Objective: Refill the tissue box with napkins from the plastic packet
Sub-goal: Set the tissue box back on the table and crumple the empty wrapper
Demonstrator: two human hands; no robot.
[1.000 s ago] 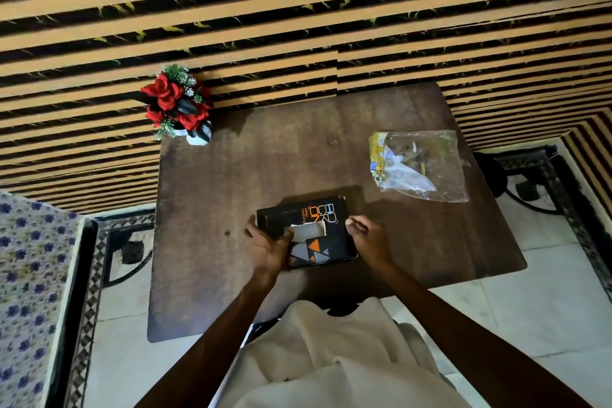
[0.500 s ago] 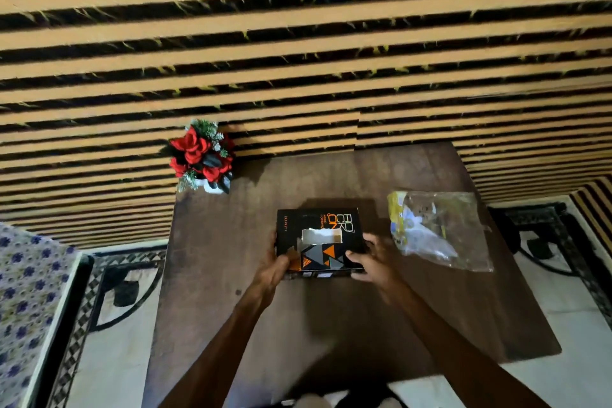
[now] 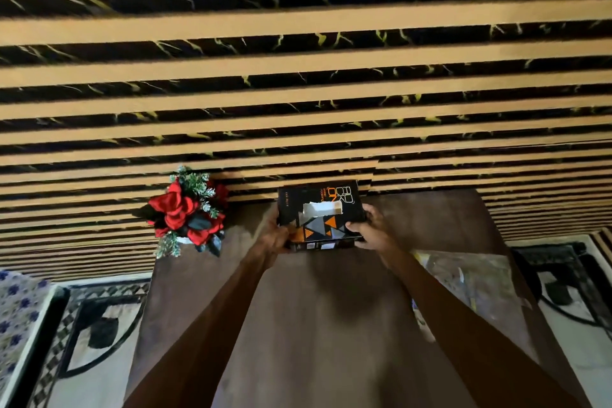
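Observation:
A black tissue box [image 3: 319, 209] with orange and grey triangles sits at the far edge of the brown table [image 3: 314, 325], close to the striped wall. A white napkin [image 3: 323, 209] shows in its top slot. My left hand [image 3: 276, 232] grips the box's left side and my right hand [image 3: 371, 230] grips its right side. The clear plastic packet [image 3: 470, 285] lies on the table to the right, partly hidden behind my right forearm.
A small pot of red artificial flowers [image 3: 187, 214] stands at the table's far left corner. A wall of tan and black stripes [image 3: 298, 76] rises right behind the table. Patterned floor and a blue-flowered cloth [image 3: 16, 315] lie to the left.
Both hands have carried the tissue box away from me, from the table's near edge to its far edge by the wall. The view has tilted upward.

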